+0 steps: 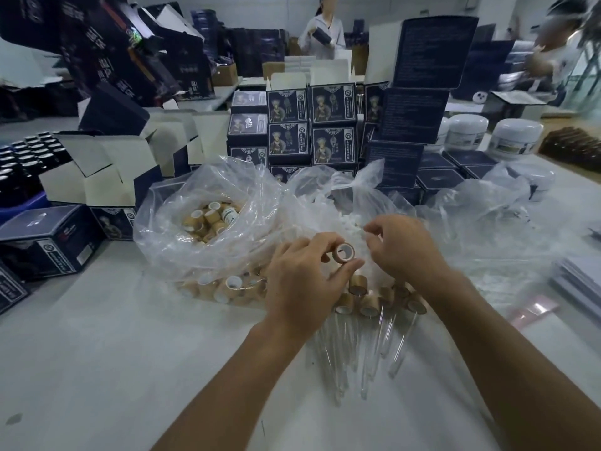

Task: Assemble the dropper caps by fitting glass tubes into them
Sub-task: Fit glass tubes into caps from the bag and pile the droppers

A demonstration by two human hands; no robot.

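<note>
Left hand fingers are pinching a tan bamboo-sleeved dropper cap mid-worktop; right hand is pinching something white, unclear. Several capped clear glass tubes are lying finished nearby; bagged caps are waiting.

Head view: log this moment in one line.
left hand: holds bamboo cap | right hand: pinching in white-parts bag | finished droppers: on table

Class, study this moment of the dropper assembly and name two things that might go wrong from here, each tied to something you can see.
1. The finished droppers' glass tubes lie loose on the table right under the forearms; a lowered arm might crack or roll them.
2. The left hand pinches a bamboo cap only at its fingertips while the right hand reaches into the plastic bag; the cap may slip.
</note>
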